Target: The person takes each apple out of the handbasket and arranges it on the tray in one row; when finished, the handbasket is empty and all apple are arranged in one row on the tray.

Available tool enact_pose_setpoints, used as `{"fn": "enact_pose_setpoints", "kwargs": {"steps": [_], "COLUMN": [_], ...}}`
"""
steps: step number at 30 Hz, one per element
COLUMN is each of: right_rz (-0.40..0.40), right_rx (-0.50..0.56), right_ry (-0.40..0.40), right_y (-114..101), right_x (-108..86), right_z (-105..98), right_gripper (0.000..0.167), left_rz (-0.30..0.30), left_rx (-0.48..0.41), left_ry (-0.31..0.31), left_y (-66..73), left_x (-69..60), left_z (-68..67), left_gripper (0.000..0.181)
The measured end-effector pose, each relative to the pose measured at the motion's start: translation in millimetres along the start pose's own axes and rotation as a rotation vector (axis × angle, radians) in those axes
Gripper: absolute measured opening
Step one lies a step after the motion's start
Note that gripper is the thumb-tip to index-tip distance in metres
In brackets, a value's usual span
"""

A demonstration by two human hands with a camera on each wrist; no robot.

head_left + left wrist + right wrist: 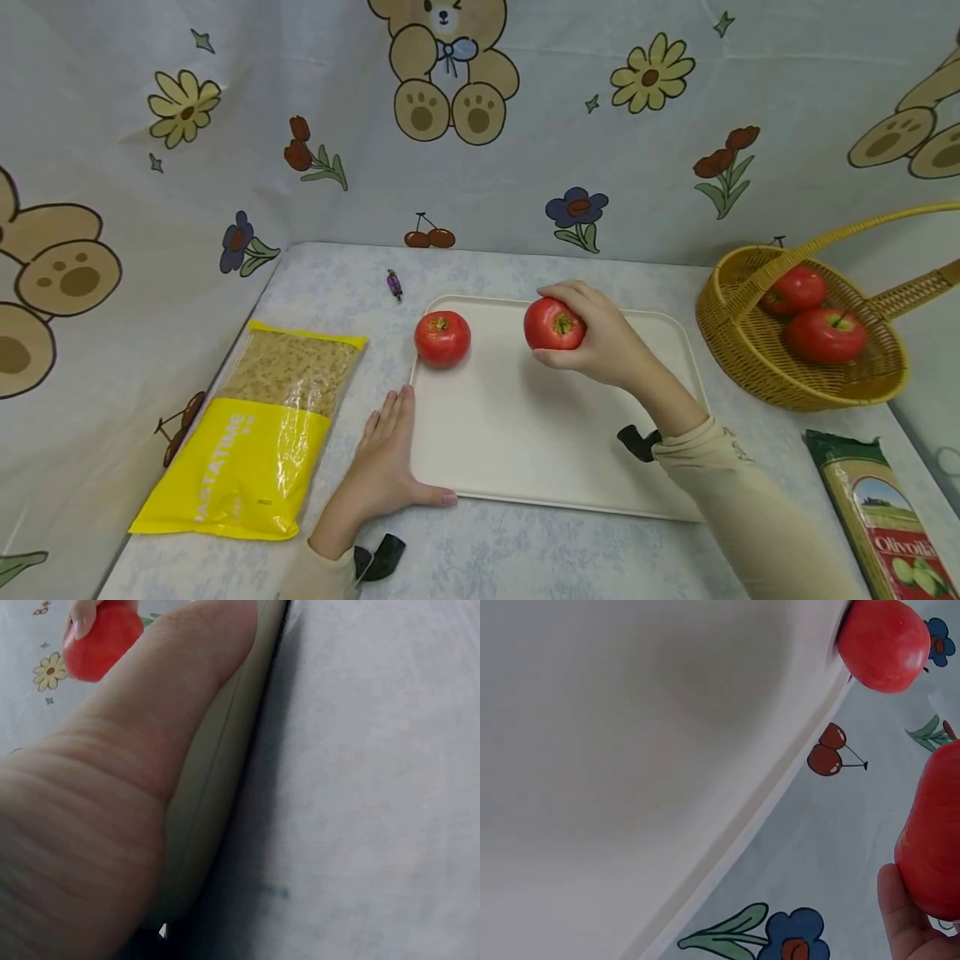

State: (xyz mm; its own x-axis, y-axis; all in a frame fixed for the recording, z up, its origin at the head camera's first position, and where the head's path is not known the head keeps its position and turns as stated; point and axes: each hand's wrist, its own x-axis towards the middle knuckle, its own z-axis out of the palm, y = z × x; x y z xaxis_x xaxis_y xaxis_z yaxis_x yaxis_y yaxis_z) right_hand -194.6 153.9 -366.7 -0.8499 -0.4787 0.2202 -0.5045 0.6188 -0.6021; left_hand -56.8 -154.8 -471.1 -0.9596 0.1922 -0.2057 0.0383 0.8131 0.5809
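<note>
My right hand (600,337) grips a red apple (553,324) above the white tray (517,433); in the right wrist view that apple (937,832) shows at the right edge with a fingertip against it. A second red apple (442,339) sits in the tray's far left corner. At the tray's near left corner my left hand (386,462) rests with fingers straight along the left rim and the thumb along the front edge. The left wrist view shows this thumb (180,667) large against the tray's side.
Right of the tray stands a yellow wicker basket (772,379) holding two red apples (825,336). A yellow pasta bag (255,442) lies on the left. An Olivoila packet (885,517) lies at the near right. A small purple item (394,286) lies behind the tray.
</note>
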Motion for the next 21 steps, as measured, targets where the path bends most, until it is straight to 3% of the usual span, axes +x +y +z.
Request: {"fn": "enact_pose_setpoints", "kwargs": {"steps": [12, 21], "right_rz": [0.174, 0.182], "right_rx": [0.036, 0.026], "right_ry": [-0.249, -0.331], "right_y": [-4.1, -7.3], "right_x": [19.1, 32.7], "right_z": [31.0, 47.9], "right_gripper": [0.077, 0.079], "left_rz": [0.006, -0.002], "left_rx": [0.009, 0.015], "left_ry": [0.002, -0.01], "left_y": [0.2, 0.5], "left_x": [-0.3, 0.0], "left_z": [-0.5, -0.6], "left_gripper": [0.163, 0.163]}}
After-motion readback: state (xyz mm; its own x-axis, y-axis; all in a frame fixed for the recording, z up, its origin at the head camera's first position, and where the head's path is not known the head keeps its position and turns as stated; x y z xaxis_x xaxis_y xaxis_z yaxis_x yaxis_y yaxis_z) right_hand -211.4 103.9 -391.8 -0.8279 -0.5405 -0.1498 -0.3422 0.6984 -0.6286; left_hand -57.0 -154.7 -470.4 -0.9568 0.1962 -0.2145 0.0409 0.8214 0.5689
